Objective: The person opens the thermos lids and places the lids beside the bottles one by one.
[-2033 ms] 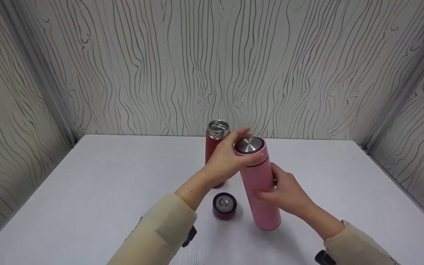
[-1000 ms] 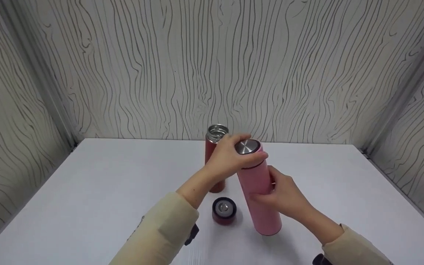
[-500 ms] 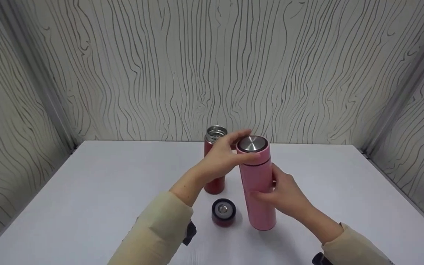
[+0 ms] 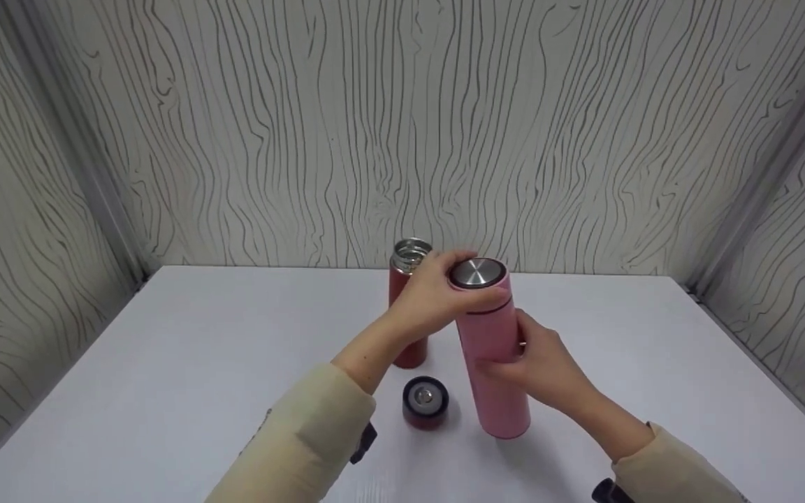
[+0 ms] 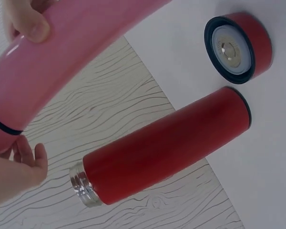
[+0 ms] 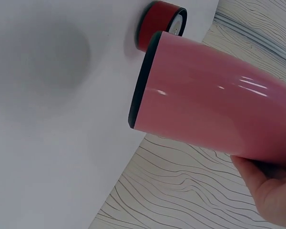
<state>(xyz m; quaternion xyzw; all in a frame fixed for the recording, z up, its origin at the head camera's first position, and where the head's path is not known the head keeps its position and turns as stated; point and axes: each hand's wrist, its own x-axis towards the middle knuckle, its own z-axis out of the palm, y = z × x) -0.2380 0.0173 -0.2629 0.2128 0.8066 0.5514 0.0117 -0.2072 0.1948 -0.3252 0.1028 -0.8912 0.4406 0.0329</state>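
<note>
My right hand (image 4: 541, 360) grips the body of a pink thermos (image 4: 493, 377), which tilts slightly, its base off the table in the right wrist view. Around the thermos lid (image 4: 478, 272), with its shiny steel disc, my left hand (image 4: 434, 297) curls its thumb and fingers. A dark ring marks the seam between lid and body. Behind my left hand a red thermos (image 4: 409, 353) stands upright, its steel mouth uncovered, partly hidden by that hand in the head view. In front of it sits a red lid (image 4: 425, 404), inner side up.
The white table (image 4: 221, 342) carries both lower objects near its middle. Wood-patterned panels (image 4: 332, 133) enclose it at the back and sides, with metal posts (image 4: 88, 161) at the corners.
Half a second ago my left hand was turned further back on the lid. Its thumb now reaches further right across the lid, and the pink thermos's base has swung slightly right.
</note>
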